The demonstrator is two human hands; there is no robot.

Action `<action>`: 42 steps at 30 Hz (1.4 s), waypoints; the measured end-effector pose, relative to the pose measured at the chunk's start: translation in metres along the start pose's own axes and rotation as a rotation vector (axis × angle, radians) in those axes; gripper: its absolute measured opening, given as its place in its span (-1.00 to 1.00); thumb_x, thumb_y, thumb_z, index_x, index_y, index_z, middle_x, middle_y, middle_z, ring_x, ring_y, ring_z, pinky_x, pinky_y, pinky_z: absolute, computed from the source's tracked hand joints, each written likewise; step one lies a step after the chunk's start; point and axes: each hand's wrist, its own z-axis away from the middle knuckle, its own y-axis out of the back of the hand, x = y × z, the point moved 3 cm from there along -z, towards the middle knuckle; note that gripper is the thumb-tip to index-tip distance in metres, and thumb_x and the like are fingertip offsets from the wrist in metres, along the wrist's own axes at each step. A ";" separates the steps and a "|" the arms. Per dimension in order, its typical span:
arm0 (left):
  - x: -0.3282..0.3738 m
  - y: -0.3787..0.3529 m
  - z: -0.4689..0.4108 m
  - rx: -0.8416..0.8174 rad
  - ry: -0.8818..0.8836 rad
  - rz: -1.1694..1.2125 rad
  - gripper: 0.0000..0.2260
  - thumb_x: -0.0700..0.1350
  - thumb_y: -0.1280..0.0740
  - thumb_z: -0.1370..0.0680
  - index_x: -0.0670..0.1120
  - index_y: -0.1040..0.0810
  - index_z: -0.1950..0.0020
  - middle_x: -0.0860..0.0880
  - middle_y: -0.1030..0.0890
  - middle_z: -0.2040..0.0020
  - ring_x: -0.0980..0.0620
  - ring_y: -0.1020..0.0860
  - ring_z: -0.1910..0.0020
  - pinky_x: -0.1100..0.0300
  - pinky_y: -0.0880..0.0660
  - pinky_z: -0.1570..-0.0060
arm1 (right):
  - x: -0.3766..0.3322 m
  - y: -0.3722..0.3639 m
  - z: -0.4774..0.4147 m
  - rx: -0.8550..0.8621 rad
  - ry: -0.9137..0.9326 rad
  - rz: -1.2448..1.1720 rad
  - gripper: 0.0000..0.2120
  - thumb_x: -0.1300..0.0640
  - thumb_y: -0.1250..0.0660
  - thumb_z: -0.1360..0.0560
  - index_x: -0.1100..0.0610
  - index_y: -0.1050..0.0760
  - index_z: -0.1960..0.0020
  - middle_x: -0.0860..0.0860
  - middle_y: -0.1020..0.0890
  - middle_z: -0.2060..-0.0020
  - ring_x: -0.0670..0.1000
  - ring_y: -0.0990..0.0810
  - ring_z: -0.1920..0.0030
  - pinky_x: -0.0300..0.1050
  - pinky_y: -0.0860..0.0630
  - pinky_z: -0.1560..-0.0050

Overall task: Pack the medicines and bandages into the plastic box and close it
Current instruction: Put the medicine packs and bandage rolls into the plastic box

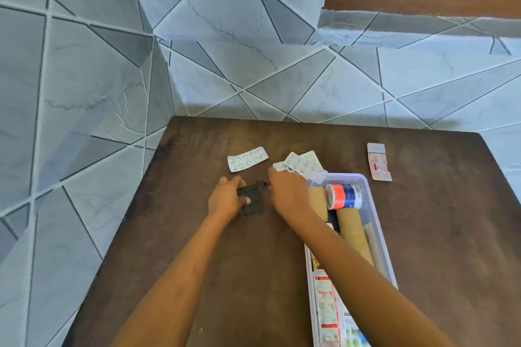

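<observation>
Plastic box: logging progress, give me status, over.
Both hands on the dark blister strip: left hand gripping, right hand at its far corner. Plastic box open, part packed. Three blister lots still on the table. Nothing blocking.

— What carries it all?
— A dark brown wooden table point(214, 276), filling the lower middle of the frame.
— What lies on it?
— A silver blister strip point(247, 158) at centre, a small pile of blister strips point(303, 164) just right of it, a white-and-red sachet strip point(379, 162) at right, a dark blister pack point(253, 201) at centre, and a clear plastic box point(375, 222) at lower right.
</observation>
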 end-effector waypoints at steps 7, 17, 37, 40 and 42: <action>0.041 0.047 0.034 0.213 0.041 0.613 -0.83 -0.31 -0.39 -0.46 -0.25 -0.56 -0.04 -0.09 -0.55 0.21 0.07 -0.53 0.31 0.48 -0.50 0.53 | 0.091 0.054 0.063 0.255 -0.325 -0.542 -0.82 0.10 -0.31 -0.50 0.19 -0.55 -0.03 0.15 -0.67 0.01 0.11 -0.64 0.04 -0.20 -0.48 0.18; 0.167 -0.021 0.081 -0.084 -0.318 0.006 -0.77 -0.28 -0.27 -0.52 -0.18 -0.63 -0.12 -0.16 -0.63 -0.10 -0.10 -0.59 -0.02 0.24 -0.44 0.07 | 0.153 0.015 0.108 0.043 -0.290 -0.366 -0.72 0.22 -0.31 -0.48 0.19 -0.39 -0.17 0.22 -0.65 0.02 0.17 -0.64 0.06 0.04 -0.61 0.01; 0.170 -0.073 0.097 0.041 -0.394 -0.494 -0.75 -0.11 -0.14 -0.58 -0.11 -0.52 -0.18 -0.11 -0.59 -0.15 -0.09 -0.55 -0.12 0.08 -0.50 -0.02 | 0.161 -0.001 0.129 -0.038 0.011 0.005 -0.54 -0.06 -0.11 -0.56 0.07 -0.27 -0.42 0.00 -0.25 -0.48 0.11 -0.06 -0.51 0.08 0.06 -0.51; 0.175 -0.077 0.094 -0.004 -0.400 -0.570 -0.73 -0.12 -0.13 -0.58 -0.14 -0.51 -0.19 -0.13 -0.58 -0.18 -0.11 -0.53 -0.15 0.06 -0.45 -0.13 | 0.157 -0.001 0.130 -0.049 -0.011 -0.035 -0.51 -0.08 -0.13 -0.55 0.07 -0.25 -0.43 0.01 -0.25 -0.48 0.11 -0.04 -0.52 0.09 0.11 -0.52; 0.179 -0.074 0.092 -0.052 -0.382 -0.569 -0.75 -0.13 -0.15 -0.58 -0.15 -0.53 -0.17 -0.14 -0.59 -0.16 -0.10 -0.55 -0.14 0.07 -0.46 -0.13 | 0.158 -0.002 0.130 -0.041 -0.018 -0.040 -0.51 -0.09 -0.15 -0.54 0.06 -0.25 -0.43 0.00 -0.26 -0.48 0.11 -0.03 -0.52 0.09 0.13 -0.52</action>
